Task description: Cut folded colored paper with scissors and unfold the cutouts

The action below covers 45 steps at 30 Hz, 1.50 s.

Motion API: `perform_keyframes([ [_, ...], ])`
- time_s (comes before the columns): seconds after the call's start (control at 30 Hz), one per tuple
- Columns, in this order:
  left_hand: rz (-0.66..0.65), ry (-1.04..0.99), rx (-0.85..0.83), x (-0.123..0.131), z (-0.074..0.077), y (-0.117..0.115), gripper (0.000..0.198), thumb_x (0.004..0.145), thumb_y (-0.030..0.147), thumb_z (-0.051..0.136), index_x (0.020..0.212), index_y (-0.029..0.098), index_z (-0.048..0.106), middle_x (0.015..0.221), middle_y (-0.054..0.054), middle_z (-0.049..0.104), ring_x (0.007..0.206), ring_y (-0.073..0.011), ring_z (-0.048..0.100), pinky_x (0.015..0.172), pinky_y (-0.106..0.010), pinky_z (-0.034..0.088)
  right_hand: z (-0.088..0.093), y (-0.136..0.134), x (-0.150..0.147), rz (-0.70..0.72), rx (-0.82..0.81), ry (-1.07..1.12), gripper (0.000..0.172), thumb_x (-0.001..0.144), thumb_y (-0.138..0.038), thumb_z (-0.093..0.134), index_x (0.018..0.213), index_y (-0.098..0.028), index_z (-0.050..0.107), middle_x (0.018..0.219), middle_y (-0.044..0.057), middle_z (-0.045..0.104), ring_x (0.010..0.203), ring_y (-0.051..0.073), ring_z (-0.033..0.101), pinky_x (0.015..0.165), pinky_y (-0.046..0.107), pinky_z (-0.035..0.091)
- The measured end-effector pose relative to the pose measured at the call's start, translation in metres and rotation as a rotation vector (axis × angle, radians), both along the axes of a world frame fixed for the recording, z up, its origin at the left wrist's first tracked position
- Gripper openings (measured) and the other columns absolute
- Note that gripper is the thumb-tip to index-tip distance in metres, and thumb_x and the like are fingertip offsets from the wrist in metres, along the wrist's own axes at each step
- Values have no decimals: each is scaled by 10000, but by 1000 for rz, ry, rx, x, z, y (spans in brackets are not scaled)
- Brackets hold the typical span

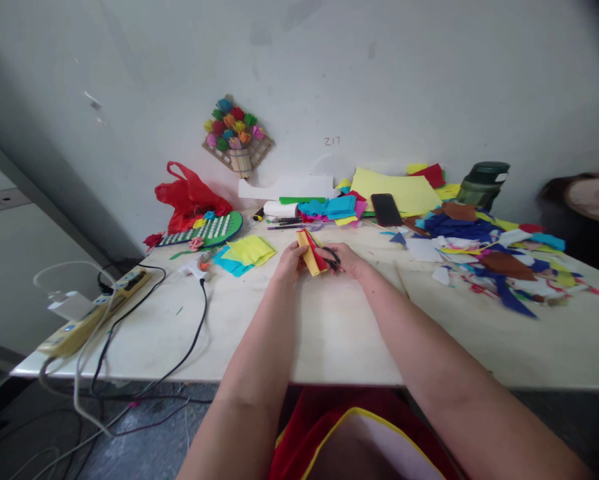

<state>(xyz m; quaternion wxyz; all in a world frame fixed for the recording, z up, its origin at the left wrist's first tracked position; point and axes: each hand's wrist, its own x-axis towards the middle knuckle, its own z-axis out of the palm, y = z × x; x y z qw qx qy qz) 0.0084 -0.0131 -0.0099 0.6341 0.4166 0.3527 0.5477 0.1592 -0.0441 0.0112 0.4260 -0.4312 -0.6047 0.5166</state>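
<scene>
My left hand (290, 259) is closed around a small stack of yellow and red paper strips (311, 252), held above the white table (329, 333). My right hand (346, 260) grips black-handled scissors (330, 258) right beside the strips; the blades touch or overlap the red strip. Both forearms stretch from the bottom of the view to the table's middle.
A pile of coloured paper scraps (499, 257) covers the right side. A black phone (386, 209), yellow sheets (402, 190) and a green bottle (484, 183) sit at the back. Yellow and blue squares (246, 253), a red bag (192, 197) and a power strip (92, 313) with cables lie left.
</scene>
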Motion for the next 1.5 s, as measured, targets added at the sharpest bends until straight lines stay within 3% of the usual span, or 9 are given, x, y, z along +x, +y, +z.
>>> perform_keyframes([
  [0.6, 11, 14, -16, 2, 6, -6, 183, 685, 143, 625, 859, 163, 572, 727, -23, 636, 578, -123, 603, 583, -249, 488, 1, -1, -2, -40, -25, 6, 352, 637, -473, 710, 706, -147, 596, 433, -47, 505, 311, 56, 412, 288, 173, 288],
  [1.5, 13, 30, -4, 2, 5, -6, 203, 676, 155, 600, 875, 167, 562, 718, -21, 634, 574, -124, 593, 581, -247, 476, 3, -2, -4, -56, 5, 1, 308, 640, -421, 712, 654, -140, 587, 421, -44, 496, 308, 58, 410, 278, 173, 280],
])
